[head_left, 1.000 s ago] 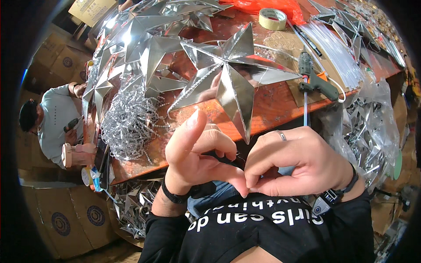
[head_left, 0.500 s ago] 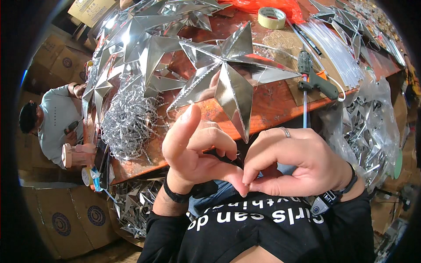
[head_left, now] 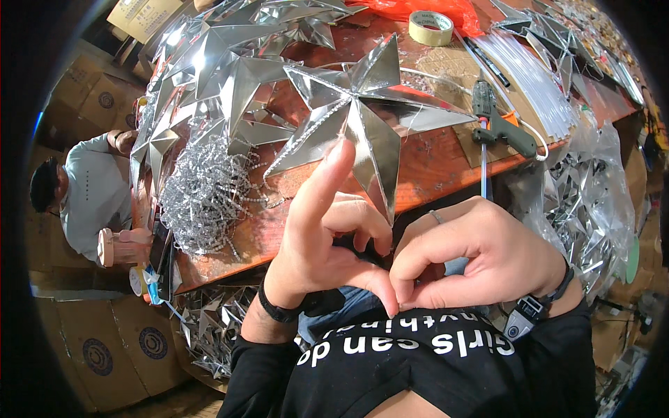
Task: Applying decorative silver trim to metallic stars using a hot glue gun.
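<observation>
Head view: left hand [head_left: 310,247] touches right hand [head_left: 488,254] near 5-pointed silver star [head_left: 366,115].

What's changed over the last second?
The left hand has shifted right, its raised finger reaching higher, now across the star in view. The right hand barely moved; nothing visibly grasped or released. The star, glue gun and tape stayed put.
</observation>
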### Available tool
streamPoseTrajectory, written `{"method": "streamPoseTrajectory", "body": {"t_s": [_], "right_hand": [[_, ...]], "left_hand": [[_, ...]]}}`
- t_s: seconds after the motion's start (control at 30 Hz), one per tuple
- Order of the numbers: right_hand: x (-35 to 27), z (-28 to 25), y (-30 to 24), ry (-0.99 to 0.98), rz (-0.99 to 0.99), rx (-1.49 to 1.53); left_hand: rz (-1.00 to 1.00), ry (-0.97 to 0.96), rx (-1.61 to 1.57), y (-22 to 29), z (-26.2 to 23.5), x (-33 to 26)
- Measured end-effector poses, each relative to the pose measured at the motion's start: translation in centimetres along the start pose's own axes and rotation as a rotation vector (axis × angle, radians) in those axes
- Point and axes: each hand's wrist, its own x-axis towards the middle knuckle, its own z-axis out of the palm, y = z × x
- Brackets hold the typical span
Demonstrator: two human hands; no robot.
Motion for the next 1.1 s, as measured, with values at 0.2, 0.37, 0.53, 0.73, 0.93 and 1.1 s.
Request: {"method": "streamPoseTrajectory", "body": {"t_s": [0.2, 0.37, 0.53, 0.73, 0.93, 1.1], "right_hand": [[0.1, 0.0, 0.3, 0.017, -0.064, -0.102], [-0.4, -0.1, 0.4, 0.069, -0.142, -0.151], [-3.0, -3.0, 1.4, 0.369, -0.354, -0.099], [-12.7, -7.3, -1.0, 0.552, 0.332, -0.24], [-8.1, -5.5, 1.4, 0.463, 0.426, -0.504], [-1.5, -2.9, 2.6, 0.361, 0.341, -0.498]], "left_hand": [[-0.073, 0.123, -0.013, 0.0, 0.5, -0.4], [-0.031, 0.167, 0.11, 0.1, -0.1, -0.7], [-0.119, 0.382, 0.226, 0.5, -1.2, -2.1], [-0.503, 0.66, 0.355, 0.4, -5.3, -5.2], [-0.663, 0.503, 0.642, 0.6, -6.4, -9.1], [-0.933, 0.579, 0.472, 3.4, -6.4, -8.0]]}}
